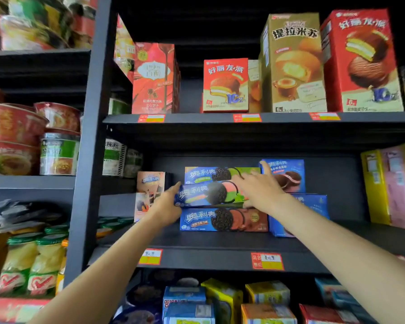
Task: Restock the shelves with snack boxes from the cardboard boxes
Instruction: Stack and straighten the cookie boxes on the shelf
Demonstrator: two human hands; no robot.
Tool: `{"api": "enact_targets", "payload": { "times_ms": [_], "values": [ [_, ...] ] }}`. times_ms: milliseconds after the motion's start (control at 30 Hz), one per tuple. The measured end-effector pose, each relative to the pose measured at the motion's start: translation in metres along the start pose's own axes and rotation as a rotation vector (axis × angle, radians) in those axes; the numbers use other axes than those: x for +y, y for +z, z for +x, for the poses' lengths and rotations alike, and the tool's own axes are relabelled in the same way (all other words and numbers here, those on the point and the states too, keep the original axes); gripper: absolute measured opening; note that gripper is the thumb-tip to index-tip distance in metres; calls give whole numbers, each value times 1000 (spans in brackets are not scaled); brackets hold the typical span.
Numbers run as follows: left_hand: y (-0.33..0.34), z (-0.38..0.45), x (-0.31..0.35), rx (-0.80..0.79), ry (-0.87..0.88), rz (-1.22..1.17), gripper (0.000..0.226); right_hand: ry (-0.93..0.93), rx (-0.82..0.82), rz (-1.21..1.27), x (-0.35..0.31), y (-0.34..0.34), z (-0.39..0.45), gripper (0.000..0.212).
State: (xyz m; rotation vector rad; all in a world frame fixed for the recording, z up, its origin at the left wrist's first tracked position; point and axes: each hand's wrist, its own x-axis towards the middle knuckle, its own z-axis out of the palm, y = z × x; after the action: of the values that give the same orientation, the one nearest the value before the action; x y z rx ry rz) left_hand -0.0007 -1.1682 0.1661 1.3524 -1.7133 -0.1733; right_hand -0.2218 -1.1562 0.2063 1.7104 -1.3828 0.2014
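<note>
Three long blue cookie boxes are stacked on the middle shelf (220,256). The middle cookie box (206,194), with pink and green cream on its front, lies slightly askew between the top box (204,174) and the bottom brown-ended box (222,219). My left hand (166,206) grips its left end, thumb up along the edge. My right hand (260,185) lies over its right end with fingers spread and straight, the index finger pointing up at a blue upright box (290,175) behind.
A pale pink box (150,195) stands left of the stack. Yellow and pink boxes (391,185) stand at the right. Pie boxes fill the upper shelf (220,118), mixed boxes the lower one. Noodle cups and jars crowd the left rack past the dark upright post (89,160).
</note>
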Motion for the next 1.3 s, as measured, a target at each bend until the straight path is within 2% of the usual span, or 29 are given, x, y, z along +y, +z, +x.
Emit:
{"api": "enact_targets", "payload": {
  "times_ms": [67,133,200,400,733,800,867,933,1033,1067,1133,1167,1233,1300],
  "values": [
    [-1,-2,2,-44,6,-2,70,-29,-50,39,1,5,2,54],
    [-3,-6,8,-84,-3,-37,69,-44,-23,50,2,9,4,33],
    [-2,-8,12,-87,-6,-64,68,-38,-7,51,2,9,6,26],
    [2,-9,13,-71,-22,-113,70,-20,-47,85,1,9,9,26],
    [17,5,4,-154,-26,-213,86,25,-88,95,1,9,5,32],
    [18,1,4,-129,-5,-145,83,37,-74,110,-3,6,3,40],
    [17,-12,10,-14,85,14,74,36,13,160,-11,3,-1,47],
    [9,-34,12,152,234,57,61,-33,221,276,-33,-5,-7,40],
    [-9,-81,-7,383,479,-2,45,-154,634,536,-91,-24,-29,19],
    [-16,-99,-20,433,556,10,41,-178,715,633,-115,-31,-39,18],
    [-31,-138,-56,484,649,63,32,-244,764,803,-171,-44,-62,15],
    [-39,-157,-76,494,639,93,29,-288,760,881,-201,-50,-74,13],
    [-56,-197,-122,492,567,140,24,-368,696,1036,-266,-54,-97,13],
    [-68,-243,-177,424,462,183,19,-420,565,1179,-338,-54,-123,14]
  ]
}}
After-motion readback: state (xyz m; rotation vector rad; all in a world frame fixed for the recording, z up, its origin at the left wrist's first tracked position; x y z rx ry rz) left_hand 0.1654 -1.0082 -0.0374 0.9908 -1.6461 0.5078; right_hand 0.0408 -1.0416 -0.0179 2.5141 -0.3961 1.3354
